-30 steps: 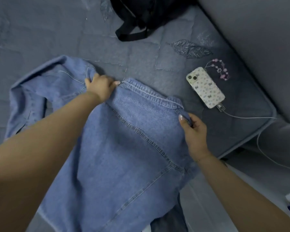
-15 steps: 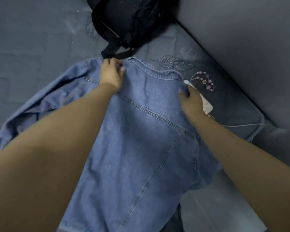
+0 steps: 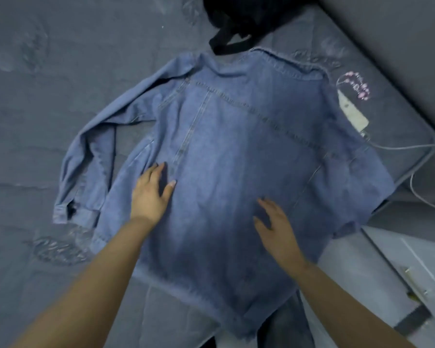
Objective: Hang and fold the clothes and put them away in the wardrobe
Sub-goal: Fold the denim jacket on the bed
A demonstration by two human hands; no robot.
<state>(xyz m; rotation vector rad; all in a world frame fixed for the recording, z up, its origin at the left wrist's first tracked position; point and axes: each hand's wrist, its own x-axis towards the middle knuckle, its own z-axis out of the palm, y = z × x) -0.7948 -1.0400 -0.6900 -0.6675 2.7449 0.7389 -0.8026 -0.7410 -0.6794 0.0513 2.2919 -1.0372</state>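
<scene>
Both hands, left (image 3: 150,194) and right (image 3: 276,226), flat and open on my blue denim jacket (image 3: 236,151), smoothing it face-down on the grey quilted bed (image 3: 60,59) for folding.

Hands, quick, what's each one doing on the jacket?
Left hand: open, fingers flat on the blue denim jacket, holding nothing.
Right hand: open, fingers spread on the jacket, holding nothing.

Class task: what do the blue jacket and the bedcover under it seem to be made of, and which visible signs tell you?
Jacket: apparently denim, matte washed blue, with doubled seam stitching and faded patches. Bedcover: seemingly soft quilted grey fabric, with stitched lines and leaf patterns; fibre unclear.
</scene>
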